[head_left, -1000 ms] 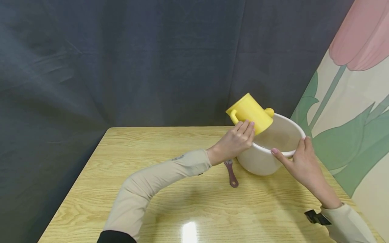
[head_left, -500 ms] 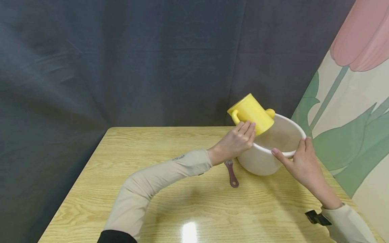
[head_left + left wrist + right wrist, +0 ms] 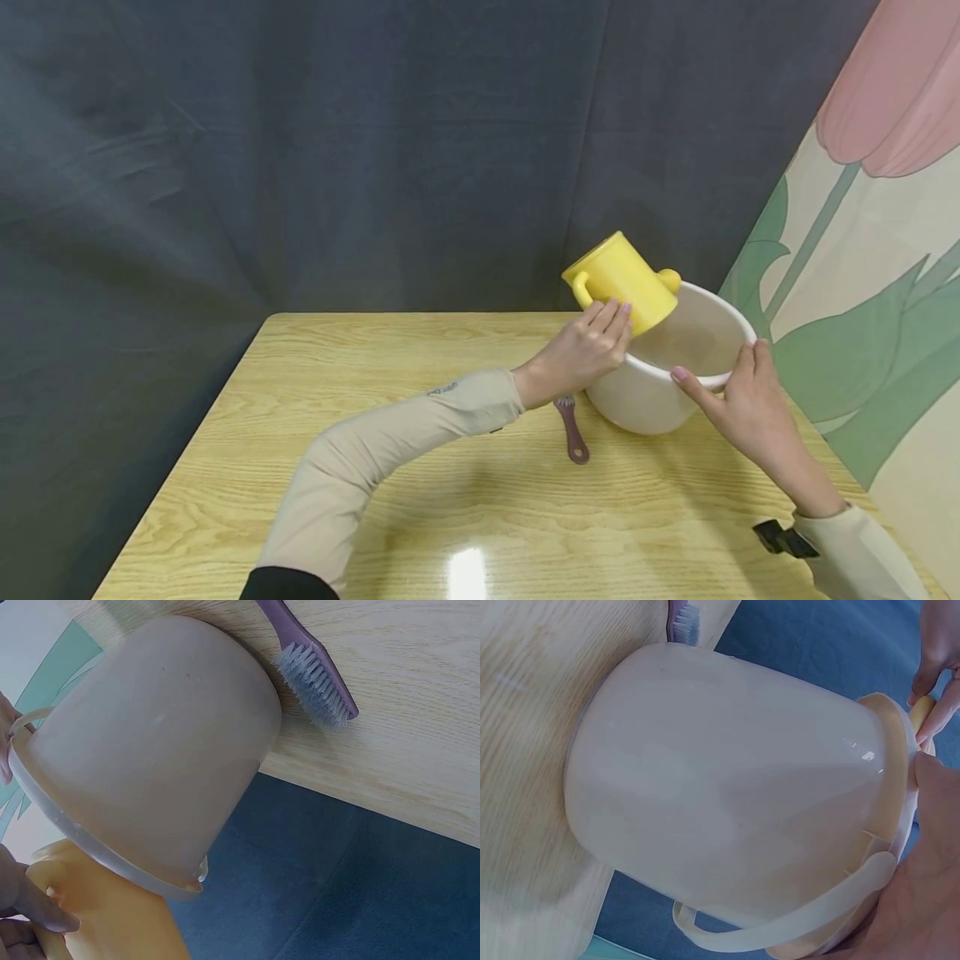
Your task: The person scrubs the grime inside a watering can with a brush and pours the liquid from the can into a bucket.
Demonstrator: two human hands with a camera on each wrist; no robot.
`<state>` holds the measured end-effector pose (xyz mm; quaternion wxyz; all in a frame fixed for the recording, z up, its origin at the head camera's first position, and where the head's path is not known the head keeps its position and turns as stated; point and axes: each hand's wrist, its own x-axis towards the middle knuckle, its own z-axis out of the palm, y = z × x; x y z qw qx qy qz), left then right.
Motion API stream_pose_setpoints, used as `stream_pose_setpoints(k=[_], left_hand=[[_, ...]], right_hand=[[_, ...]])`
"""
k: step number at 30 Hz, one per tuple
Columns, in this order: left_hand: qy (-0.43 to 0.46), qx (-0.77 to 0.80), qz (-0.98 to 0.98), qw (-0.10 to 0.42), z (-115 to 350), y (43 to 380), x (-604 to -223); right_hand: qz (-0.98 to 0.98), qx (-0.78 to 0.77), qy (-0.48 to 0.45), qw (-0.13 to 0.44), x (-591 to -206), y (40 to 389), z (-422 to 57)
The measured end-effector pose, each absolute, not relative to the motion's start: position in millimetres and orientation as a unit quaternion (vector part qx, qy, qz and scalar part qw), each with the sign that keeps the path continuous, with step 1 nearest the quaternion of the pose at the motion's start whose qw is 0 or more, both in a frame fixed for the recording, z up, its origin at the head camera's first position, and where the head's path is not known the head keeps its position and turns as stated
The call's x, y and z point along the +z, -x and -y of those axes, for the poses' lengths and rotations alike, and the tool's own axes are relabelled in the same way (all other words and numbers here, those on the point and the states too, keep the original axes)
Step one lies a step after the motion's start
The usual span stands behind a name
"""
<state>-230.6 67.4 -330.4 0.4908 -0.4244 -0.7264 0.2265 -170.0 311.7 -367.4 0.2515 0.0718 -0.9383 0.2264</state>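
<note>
My left hand (image 3: 592, 346) grips the handle of a yellow jug (image 3: 626, 283). Tilted over the left side of a white bucket (image 3: 637, 404), the jug has its rim up to the left and its base down toward the bucket's mouth. A rounded yellow knob sticks out at its right. My right hand (image 3: 750, 408) holds the bucket's rim, thumb on the near edge and fingers at the right. Upright on the table, the bucket has a pale carrying handle (image 3: 795, 922), seen in the right wrist view. The bucket's contents cannot be made out.
A purple-handled scrub brush (image 3: 573, 433) lies left of the bucket on the wooden table (image 3: 337, 358); its bluish bristles (image 3: 311, 682) show in the left wrist view. Behind hangs a dark curtain (image 3: 412, 167). A flower-painted wall (image 3: 840, 333) stands close on the right.
The jug and left hand have shifted very slightly to the right in view, barely noticeable. Both hands keep their holds, and the brush stays put.
</note>
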Motion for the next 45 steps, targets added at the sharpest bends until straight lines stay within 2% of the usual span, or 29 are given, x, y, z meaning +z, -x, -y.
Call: stream_pose_setpoints(k=[16, 45], left_hand=[[0.419, 0.215, 0.738, 0.483, -67.4, 230.6, -328.9], [0.426, 0.234, 0.725, 0.487, -68.1, 231.1, -330.2]], right_hand=[[0.942, 0.231, -0.066, 0.234, -366.5, 170.9, -312.3], [0.943, 0.226, -0.062, 0.235, -366.1, 171.3, -310.3]])
